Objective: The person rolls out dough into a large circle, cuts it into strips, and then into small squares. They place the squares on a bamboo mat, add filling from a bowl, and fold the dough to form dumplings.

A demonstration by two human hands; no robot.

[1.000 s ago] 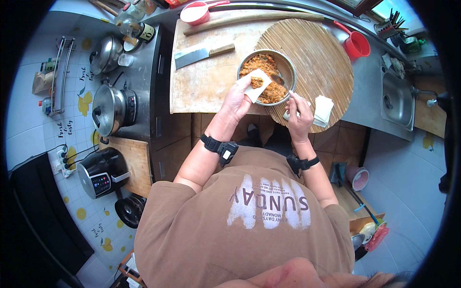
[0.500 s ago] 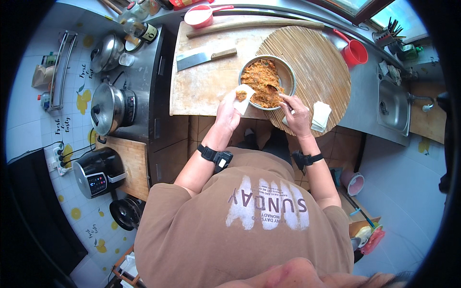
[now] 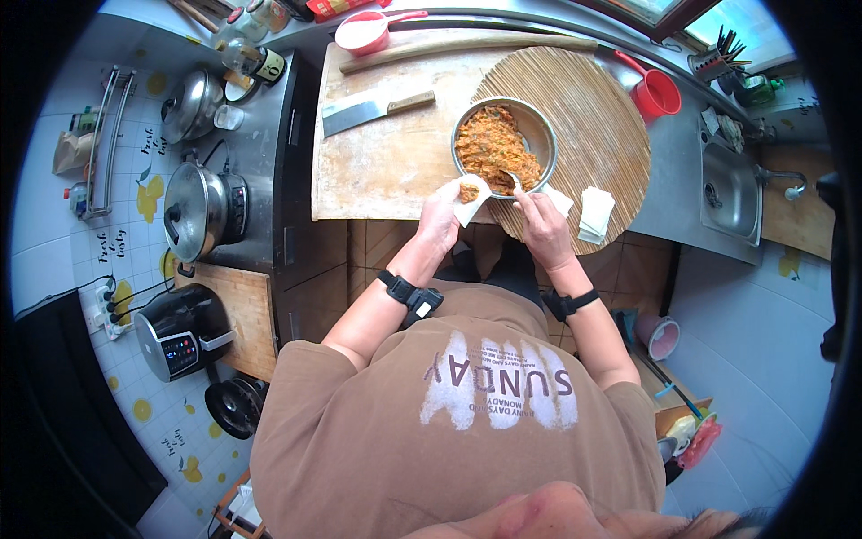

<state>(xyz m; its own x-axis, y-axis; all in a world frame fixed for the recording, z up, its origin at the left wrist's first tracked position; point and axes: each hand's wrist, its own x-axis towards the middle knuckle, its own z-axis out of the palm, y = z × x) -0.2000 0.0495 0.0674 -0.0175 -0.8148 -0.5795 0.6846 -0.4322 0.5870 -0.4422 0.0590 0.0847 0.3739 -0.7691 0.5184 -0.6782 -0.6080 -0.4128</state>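
My left hand (image 3: 436, 222) pinches a white wonton-style wrapper (image 3: 467, 214) with a small lump of orange-brown filling on it, just at the near left of a metal bowl (image 3: 539, 135). In the bowl lies a chunky orange-brown filling (image 3: 489, 144) flecked with green. My right hand (image 3: 546, 232) grips a spoon (image 3: 513, 181) whose tip rests in the filling at the bowl's near edge. Beside that hand lies a loose wrapper (image 3: 561, 199), partly hidden by the fingers. A fanned stack of wrappers (image 3: 595, 216) sits farther right.
A round slatted mat (image 3: 602, 126) lies under the bowl's right side, on a wooden board (image 3: 359, 184). Behind are a cleaver (image 3: 377, 110), a long rolling pin (image 3: 467, 51) and a red dipper holding white powder (image 3: 362, 34). A red scoop (image 3: 658, 95) and sink (image 3: 732, 193) are right; pots (image 3: 196, 211) left.
My left hand with the wrapper has shifted slightly right and nearer to me. My right hand has moved a little left, still holding the spoon, uncovering more of the loose wrapper.
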